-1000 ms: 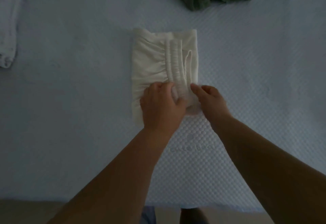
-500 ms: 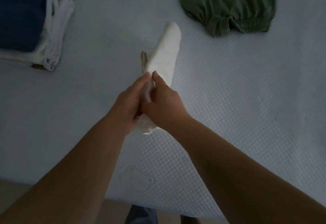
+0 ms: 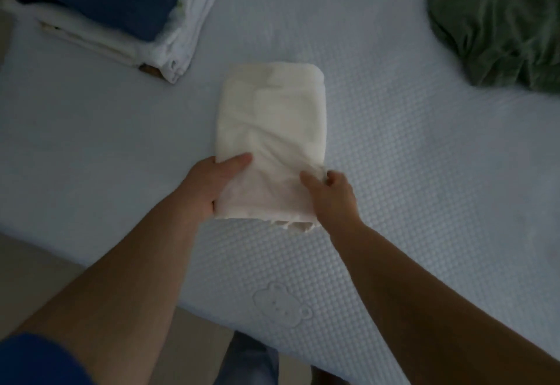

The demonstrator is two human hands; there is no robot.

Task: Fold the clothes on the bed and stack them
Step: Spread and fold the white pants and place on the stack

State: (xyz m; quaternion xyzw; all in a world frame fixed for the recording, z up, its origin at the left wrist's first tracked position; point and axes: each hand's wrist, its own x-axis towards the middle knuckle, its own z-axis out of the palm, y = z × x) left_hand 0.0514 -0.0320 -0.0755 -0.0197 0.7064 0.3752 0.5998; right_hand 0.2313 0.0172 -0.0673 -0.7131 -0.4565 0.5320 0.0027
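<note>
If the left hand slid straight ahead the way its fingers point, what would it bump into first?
Probably only the cream folded garment that the left hand already grips. Its fingers point up and right across it; past that the bed looks bare, though depth is unclear.

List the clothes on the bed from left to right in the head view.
Stack of folded clothes with a navy piece on top → cream folded garment, held by both hands → crumpled green garment.
</note>
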